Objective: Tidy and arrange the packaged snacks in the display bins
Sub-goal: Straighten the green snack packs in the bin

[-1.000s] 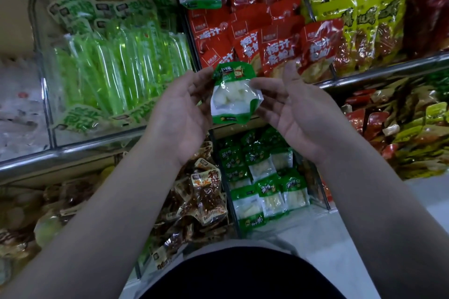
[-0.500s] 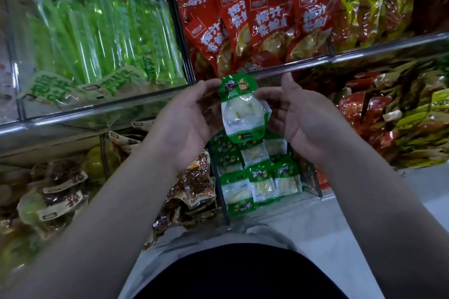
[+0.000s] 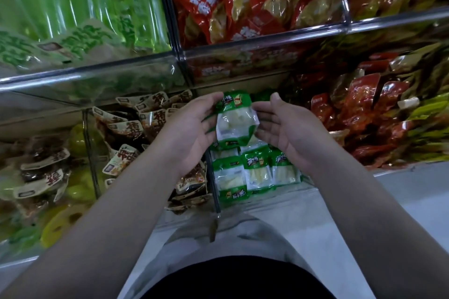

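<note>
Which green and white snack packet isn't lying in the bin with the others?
The green-and-white packet held between the left hand and right hand, up in the air. The matching packets lie in the lower bin beneath it.

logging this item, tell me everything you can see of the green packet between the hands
The green packet is a glossy plastic pouch: green bands at top and bottom, a clear middle window showing pale white pieces. It is upright, held over matching packets in a lower bin. The left hand holds its left edge; the right hand touches its right edge.
</note>
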Demonstrator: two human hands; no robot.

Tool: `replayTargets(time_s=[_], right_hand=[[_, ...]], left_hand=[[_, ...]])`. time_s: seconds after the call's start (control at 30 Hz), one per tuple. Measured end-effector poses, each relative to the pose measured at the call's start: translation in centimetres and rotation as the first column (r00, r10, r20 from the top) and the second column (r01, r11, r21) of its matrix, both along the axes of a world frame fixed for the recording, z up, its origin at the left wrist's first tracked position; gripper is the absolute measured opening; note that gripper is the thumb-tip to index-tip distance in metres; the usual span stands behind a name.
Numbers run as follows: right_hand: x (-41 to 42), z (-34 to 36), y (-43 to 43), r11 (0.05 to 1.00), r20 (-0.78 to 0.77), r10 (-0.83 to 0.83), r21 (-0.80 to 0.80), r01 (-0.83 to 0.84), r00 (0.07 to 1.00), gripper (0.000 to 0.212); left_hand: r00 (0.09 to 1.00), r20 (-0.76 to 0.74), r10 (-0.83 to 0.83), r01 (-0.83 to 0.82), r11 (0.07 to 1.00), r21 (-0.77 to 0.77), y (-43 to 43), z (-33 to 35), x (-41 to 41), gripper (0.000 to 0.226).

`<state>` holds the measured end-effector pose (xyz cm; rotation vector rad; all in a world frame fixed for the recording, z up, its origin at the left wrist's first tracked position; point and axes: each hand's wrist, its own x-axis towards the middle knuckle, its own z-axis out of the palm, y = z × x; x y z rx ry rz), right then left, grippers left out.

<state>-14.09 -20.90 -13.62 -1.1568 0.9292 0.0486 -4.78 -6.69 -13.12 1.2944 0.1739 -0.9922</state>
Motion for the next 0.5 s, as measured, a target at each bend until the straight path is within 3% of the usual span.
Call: replayTargets(time_s=[0.27,0.5], right_hand=[[-0.8,-3.4,0.7,0.996,-0.070,0.058,-0.058,-0.062,0.996,0.029],[-1.4,-5.1,0.9,0.991,-0.063,0.099,-0.081,-0.104,0.993,0.023]], left_hand=[[0.997,-0.042,-0.059,0.060,0.998,0.019,-0.3,-2.7,-1.5,0.023],[0.997,-0.021,-0.077,0.078,0.995,0.064,-0.6,-3.5,-2.6,0.041]])
